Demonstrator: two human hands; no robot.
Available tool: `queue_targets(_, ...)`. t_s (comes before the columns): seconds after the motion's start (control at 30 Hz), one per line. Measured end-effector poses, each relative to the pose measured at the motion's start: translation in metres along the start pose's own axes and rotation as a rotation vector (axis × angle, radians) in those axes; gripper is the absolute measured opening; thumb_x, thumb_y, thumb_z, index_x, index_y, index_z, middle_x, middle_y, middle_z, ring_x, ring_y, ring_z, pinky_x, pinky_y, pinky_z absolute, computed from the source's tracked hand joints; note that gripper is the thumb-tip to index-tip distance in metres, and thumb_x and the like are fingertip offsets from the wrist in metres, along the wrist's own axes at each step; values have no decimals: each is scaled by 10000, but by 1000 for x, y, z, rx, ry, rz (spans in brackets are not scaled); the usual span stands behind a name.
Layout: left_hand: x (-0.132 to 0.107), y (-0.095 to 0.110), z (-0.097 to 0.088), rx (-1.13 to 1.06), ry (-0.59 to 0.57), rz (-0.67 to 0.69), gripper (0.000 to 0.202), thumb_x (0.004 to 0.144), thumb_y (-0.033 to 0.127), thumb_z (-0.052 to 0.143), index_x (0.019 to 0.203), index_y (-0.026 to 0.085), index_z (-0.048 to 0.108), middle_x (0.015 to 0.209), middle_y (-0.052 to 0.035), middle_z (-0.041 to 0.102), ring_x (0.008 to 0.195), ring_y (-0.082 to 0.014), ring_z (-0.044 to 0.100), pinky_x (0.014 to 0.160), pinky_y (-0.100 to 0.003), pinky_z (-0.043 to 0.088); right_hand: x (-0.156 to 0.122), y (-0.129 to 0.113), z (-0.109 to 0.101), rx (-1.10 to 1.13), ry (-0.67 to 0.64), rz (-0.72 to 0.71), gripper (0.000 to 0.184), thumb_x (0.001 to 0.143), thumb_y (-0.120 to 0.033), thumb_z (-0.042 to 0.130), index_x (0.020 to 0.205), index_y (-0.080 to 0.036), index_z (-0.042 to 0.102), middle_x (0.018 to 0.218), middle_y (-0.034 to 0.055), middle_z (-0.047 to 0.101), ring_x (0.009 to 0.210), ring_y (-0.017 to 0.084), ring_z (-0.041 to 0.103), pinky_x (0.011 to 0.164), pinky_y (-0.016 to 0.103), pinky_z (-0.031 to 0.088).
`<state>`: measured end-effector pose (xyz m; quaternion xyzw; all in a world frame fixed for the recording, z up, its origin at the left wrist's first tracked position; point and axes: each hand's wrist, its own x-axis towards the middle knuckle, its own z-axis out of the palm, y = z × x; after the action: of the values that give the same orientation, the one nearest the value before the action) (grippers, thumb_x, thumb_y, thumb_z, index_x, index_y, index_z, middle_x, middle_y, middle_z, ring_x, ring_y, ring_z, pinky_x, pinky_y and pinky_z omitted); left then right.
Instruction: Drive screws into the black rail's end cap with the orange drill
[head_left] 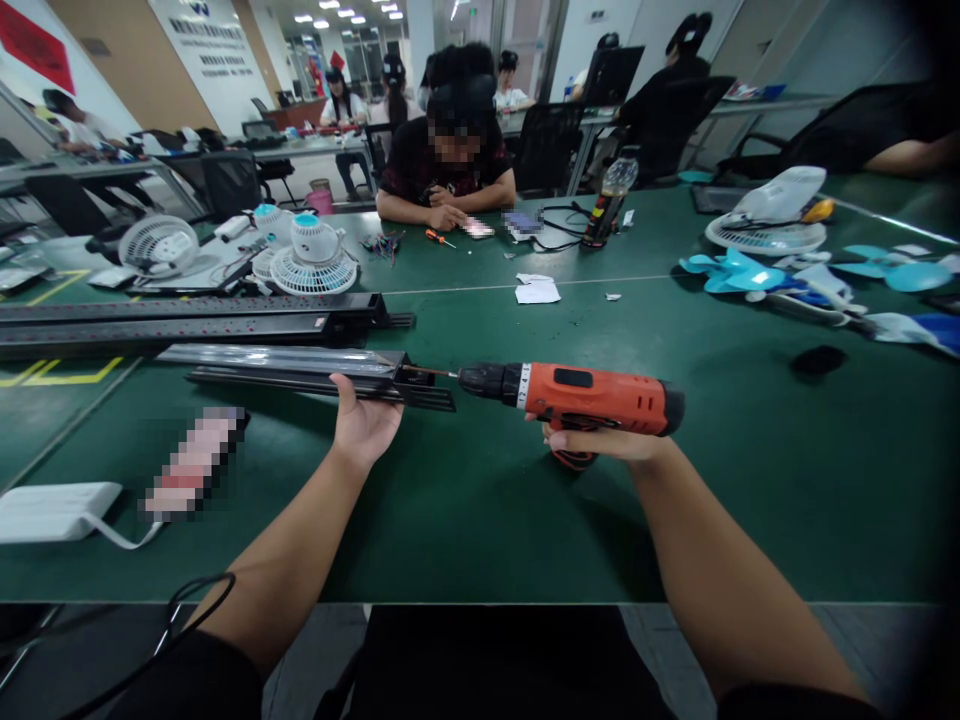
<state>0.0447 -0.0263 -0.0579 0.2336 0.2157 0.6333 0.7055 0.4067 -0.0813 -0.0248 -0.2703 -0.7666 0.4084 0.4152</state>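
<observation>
Someone is holding an orange drill (600, 392) level with the ends of long metal bars (292, 360).

Near the centre, the right hand (611, 443) is gripping the drill just under its body, seemingly so the bit (431, 372) is lining up with the bars; from here I can't tell whether its tip is touching them. Left of centre, the left hand (367, 428) is cupping the bars' near ends, palm turned up, apparently steadying them above the tabletop (480, 520); its fingers are hiding underneath, so I can't tell whether they're closing. A phone (195, 460) is lying lower left, seemingly clear of the drill.
</observation>
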Motion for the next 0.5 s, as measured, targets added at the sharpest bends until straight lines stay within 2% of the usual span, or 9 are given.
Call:
queue_targets(0.1,1,0,-2,-7,-7,-3,705,953,796,577,1359,240,727,1283,-90,806,1376,-315,668,1112,-402,565,-1,0,0,5,-5,8,211,950,-269,833,1146,-213,779,808,1,732,740,169,728,718,329,671)
queue_targets(0.3,2,-1,-3,-30,-35,-15,734,952,794,578,1423,244,696,1282,-88,807,1352,-316,684,1111,-416,568,-1,-1,1,35,-9,54,256,943,-286,839,1175,-195,785,816,13,726,737,167,719,665,307,657)
queue_targets(0.5,1,-1,-3,-25,-12,-8,719,949,805,567,1337,225,739,1267,-96,811,1313,-307,707,1083,-392,584,-1,-1,1,15,-15,56,263,940,-305,841,1175,-201,787,848,25,733,752,171,721,670,308,661)
